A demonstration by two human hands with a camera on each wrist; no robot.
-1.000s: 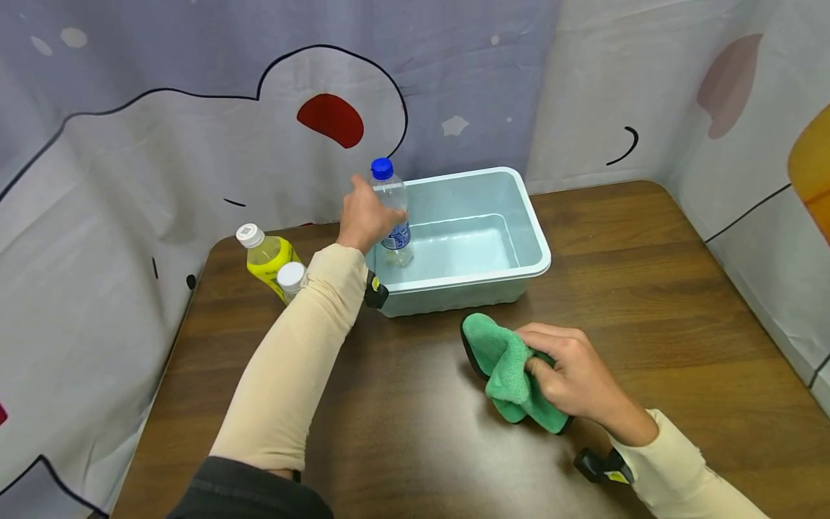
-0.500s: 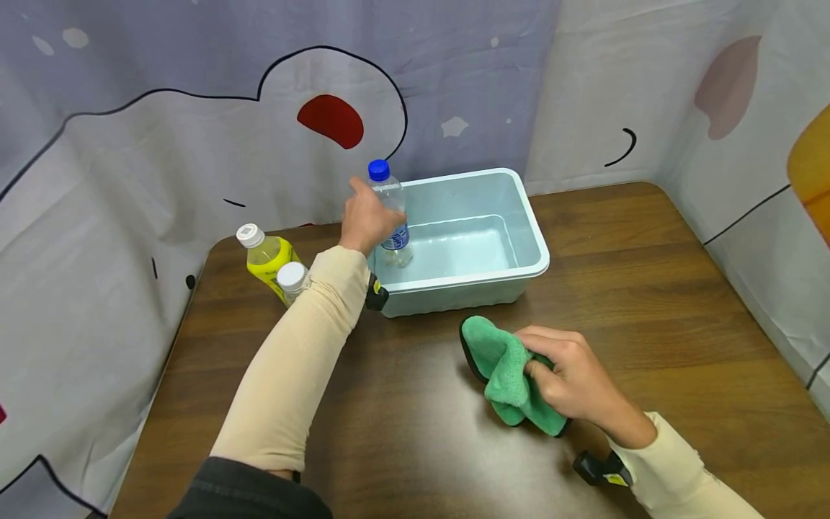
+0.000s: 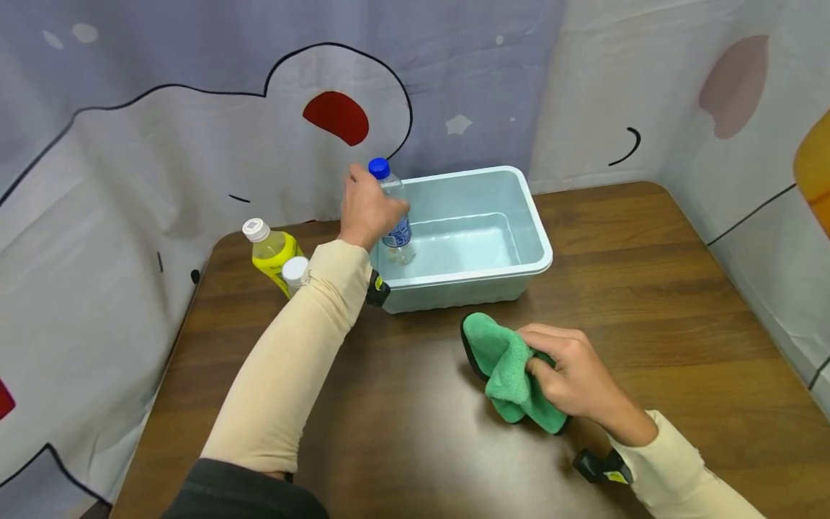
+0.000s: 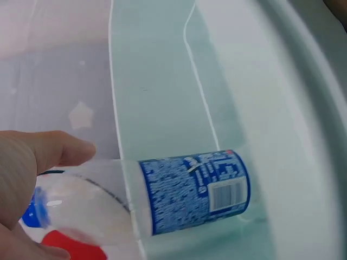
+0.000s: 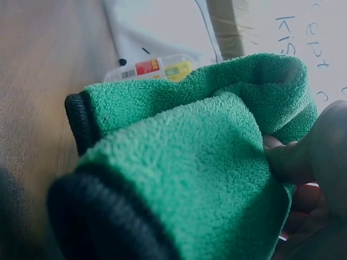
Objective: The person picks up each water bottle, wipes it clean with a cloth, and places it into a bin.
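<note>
In the head view my left hand point(image 3: 369, 210) holds a clear plastic water bottle point(image 3: 398, 234) with a blue cap and blue label. The bottle leans slightly left inside the left end of a pale blue plastic basin point(image 3: 454, 277). In the left wrist view the thumb point(image 4: 70, 150) lies along one side of the bottle's upper part, with fingers on the other side. My right hand point(image 3: 573, 375) grips a bunched green cloth point(image 3: 509, 364) with dark edging over the front of the table. The right wrist view shows thumb and fingers pinching the cloth's folds.
A yellow-labelled bottle point(image 3: 275, 252) with a white cap stands left of the basin. Beside it another white-capped bottle point(image 3: 295, 270) is partly hidden by the left sleeve. The brown wooden table point(image 3: 648, 288) meets a patterned curtain point(image 3: 467, 86) at the back.
The water bottle has come to lean a little further left in the left hand, whose fingers have shifted slightly. The right hand and the cloth stay almost still; the view has shifted slightly.
</note>
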